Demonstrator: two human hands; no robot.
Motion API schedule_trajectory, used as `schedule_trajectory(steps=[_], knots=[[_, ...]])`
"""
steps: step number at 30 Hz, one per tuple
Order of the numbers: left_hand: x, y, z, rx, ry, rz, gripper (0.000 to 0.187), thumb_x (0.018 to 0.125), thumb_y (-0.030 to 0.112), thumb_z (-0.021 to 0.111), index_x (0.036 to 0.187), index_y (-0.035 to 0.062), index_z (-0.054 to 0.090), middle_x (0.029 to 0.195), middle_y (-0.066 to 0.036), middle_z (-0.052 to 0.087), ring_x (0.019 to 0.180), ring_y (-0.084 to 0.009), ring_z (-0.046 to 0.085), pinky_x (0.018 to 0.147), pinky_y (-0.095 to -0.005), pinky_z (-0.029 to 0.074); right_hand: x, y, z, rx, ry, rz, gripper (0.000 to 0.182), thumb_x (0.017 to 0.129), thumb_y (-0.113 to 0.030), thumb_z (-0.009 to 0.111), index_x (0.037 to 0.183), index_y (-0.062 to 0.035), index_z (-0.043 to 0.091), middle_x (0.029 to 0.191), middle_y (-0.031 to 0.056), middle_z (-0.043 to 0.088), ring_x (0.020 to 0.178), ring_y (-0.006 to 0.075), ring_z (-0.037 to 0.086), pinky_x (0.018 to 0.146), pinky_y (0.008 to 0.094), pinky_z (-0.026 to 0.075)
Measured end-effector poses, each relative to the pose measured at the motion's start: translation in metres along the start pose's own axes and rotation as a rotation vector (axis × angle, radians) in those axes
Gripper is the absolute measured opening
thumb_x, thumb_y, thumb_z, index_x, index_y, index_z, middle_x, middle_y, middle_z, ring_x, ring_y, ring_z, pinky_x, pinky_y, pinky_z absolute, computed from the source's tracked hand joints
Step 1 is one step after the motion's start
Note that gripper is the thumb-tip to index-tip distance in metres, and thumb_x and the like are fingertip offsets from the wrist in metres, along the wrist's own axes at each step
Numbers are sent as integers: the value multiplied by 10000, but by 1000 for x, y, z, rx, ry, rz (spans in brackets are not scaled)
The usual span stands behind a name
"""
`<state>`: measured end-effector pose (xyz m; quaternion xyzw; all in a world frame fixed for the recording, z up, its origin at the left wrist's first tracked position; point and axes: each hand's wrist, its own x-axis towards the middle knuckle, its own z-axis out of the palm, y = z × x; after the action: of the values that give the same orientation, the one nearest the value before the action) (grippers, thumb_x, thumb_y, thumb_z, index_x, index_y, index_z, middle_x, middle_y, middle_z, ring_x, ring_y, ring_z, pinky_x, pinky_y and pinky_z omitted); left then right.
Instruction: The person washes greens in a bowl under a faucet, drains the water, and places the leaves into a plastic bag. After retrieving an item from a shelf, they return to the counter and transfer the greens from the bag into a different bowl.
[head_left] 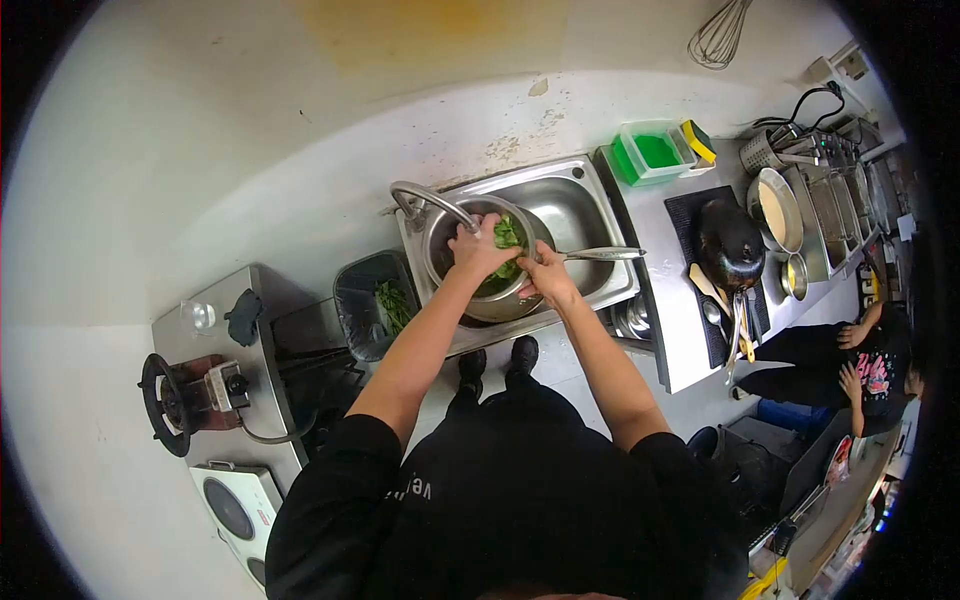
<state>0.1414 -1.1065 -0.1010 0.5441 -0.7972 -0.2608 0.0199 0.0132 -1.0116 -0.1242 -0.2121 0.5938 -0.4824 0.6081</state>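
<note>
A person in a black top stands at a long steel counter (670, 320) that runs along a pale wall, seen from above. Set into the counter is a stainless sink (575, 215), and over its left part a curved faucet (425, 195) arches toward a round metal bowl (495, 300) that sits in the basin. The bowl holds leafy greens (508, 235), which show as a bright green clump between the two hands.

To the left of the sink stands a dark bin (365, 290) with more green leaves inside, and further left a gas burner (175, 400) sits on a steel stand above a white induction plate (235, 505). To the right of the sink a black pan (730, 245) rests on a dark mat, with a green-lidded container (655, 150) behind it near the wall. Another person in dark clothes crouches at the far right.

The left hand (480, 250) lies over the bowl's upper left, its fingers curled down onto the greens; whether they pinch a leaf cannot be told at this size. The right hand (545, 280) sits at the bowl's right rim, fingers bent and pressed together around something small, just beside a metal handle (600, 254) that juts rightward across the sink.
</note>
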Motion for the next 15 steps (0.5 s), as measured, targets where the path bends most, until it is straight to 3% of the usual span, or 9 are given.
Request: schedule_trajectory(steps=[3,4,6,7,8,10,11,14,15], knots=[[10,-25,-2,-54,-103,196,392,685,261,738,1029,189,565,1171,-97,548,1115,-365,508,887,-539,418,1,8,8,40,-22,-12,328,887,-42,545,1212,-68,509,785,72,638,487,134,598,373,249,526],[9,-34,-2,-48,-103,191,392,685,261,738,1029,189,565,1171,-97,548,1115,-365,508,887,-539,418,5,11,6,45,-27,-11,328,887,-42,545,1212,-68,509,785,72,638,487,134,598,373,249,526],[4,-41,-14,-275,-75,379,307,709,217,700,986,168,576,1077,-78,565,1057,-367,534,890,-495,428,11,10,-1,48,-3,-3,339,890,-36,534,1226,-75,505,788,74,641,482,132,595,373,248,526],[3,-44,-21,-274,-141,343,322,704,219,694,982,110,572,1128,-113,537,1104,-379,491,924,-458,417,13,10,-7,66,8,9,436,892,-28,513,1319,-85,443,873,106,640,504,154,602,391,278,525],[2,-50,-18,-270,-143,345,322,704,219,694,982,110,572,1128,-113,537,1104,-379,491,924,-458,417,13,8,-6,70,9,8,436,892,-28,513,1319,-85,443,873,106,640,504,154,602,391,278,525],[-2,-61,-9,-176,181,274,414,706,240,705,1042,45,563,1192,-171,480,1171,-378,432,969,-453,393,14,6,-3,64,80,-2,429,895,-19,502,1315,-92,453,900,117,639,503,164,604,399,279,530],[-7,-60,-11,-193,167,230,543,693,260,735,1123,-8,540,1283,-226,406,1225,-381,378,1016,-444,366,11,4,4,64,76,-4,429,895,-19,502,1315,-92,453,900,117,639,503,164,604,399,279,530],[-22,-47,-4,-92,184,177,633,684,267,763,1200,-6,518,1346,-238,361,1238,-386,371,1029,-439,367,-3,5,17,86,90,-29,374,888,-12,517,1257,-74,499,840,89,649,484,136,589,376,259,527],[-24,-38,-6,-5,66,91,671,676,277,785,1244,45,513,1348,-253,382,1232,-402,385,1029,-440,375,-5,7,17,110,94,-51,377,886,-9,519,1257,-74,498,847,89,648,486,136,590,379,261,529]])
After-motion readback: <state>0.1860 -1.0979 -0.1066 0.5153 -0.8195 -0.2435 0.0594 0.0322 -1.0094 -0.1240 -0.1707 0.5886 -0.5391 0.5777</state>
